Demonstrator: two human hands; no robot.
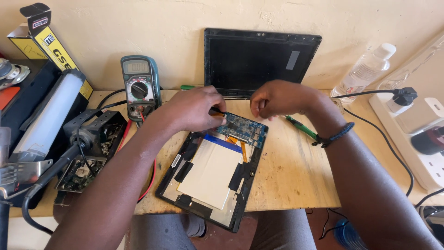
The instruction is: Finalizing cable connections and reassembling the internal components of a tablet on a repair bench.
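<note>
An opened tablet point(210, 178) lies back-up on the wooden table point(291, 171), with its pale battery point(213, 170) and blue circuit board point(244, 129) exposed. My left hand point(194, 109) rests at the board's upper left corner, fingers pinched on a small orange-tipped thing that I cannot identify. My right hand point(277, 98) hovers just above the board's top edge with fingers curled; whether it holds anything is hidden.
A multimeter point(138, 88) stands against the wall at left, beside a soldering stand point(88, 139) and a tube lamp point(46, 115). A dark screen panel point(256, 60) leans on the wall. A green screwdriver point(300, 128), water bottle point(365, 71) and power strip point(416, 139) sit right.
</note>
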